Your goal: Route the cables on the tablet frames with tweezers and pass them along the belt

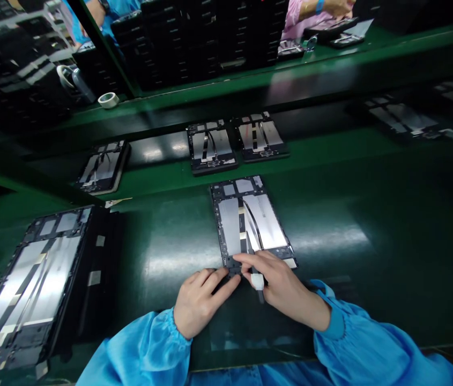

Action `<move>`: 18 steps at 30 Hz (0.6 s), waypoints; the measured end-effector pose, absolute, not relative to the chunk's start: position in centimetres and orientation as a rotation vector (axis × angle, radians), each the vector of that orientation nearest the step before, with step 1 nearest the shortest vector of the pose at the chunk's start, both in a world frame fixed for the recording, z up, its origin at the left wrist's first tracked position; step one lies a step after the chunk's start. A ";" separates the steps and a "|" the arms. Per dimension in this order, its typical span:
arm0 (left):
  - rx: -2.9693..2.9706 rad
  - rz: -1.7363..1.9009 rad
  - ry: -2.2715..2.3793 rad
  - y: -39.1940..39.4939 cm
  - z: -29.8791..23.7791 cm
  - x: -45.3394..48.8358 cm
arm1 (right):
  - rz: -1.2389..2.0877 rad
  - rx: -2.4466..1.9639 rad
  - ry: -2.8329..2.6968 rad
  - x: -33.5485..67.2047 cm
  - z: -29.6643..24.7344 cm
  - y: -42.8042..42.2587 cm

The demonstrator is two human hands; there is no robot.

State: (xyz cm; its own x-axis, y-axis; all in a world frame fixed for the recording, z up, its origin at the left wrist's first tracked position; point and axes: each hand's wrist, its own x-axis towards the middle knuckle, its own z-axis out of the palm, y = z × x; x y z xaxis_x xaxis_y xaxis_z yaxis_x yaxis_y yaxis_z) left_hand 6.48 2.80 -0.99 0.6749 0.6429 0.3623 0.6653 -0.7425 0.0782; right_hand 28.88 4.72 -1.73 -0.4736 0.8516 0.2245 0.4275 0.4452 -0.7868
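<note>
An opened tablet (250,220) lies back-up on the green bench in front of me, its silver battery cells and black cables showing. My left hand (200,305) rests at its near left corner, fingers curled with the fingertips pressing on the bottom edge. My right hand (280,287) is closed on a thin dark tool (255,268) with white tape round its shaft. The tool's tip touches the tablet's lower middle, near the cables. Both arms wear blue sleeves.
A stack of opened tablets (29,284) sits at the near left. Three more opened tablets (103,167) (211,146) (260,136) lie on the dark conveyor strip behind. A tape roll (108,99) and racks of parts stand further back; other people's arms (314,13) show at the top.
</note>
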 end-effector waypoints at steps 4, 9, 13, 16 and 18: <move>-2.808 -0.511 -1.115 2.7 -1.3 6.8 | 0.875 -1.058 -2.042 29.2 -1.0 4.8; -2.873 -0.554 -1.244 2.6 -1.9 7.1 | 1.067 -1.103 -1.851 31.2 -0.1 3.6; -2.882 -0.575 -1.264 2.6 -2.0 7.2 | 1.261 -1.206 -1.707 31.7 -0.1 2.5; -2.879 -0.571 -1.270 2.5 -1.9 7.1 | 1.307 -1.235 -1.662 31.1 -0.3 2.4; -2.881 -0.564 -1.270 2.5 -2.0 7.0 | 1.298 -1.228 -1.684 30.6 -0.4 2.5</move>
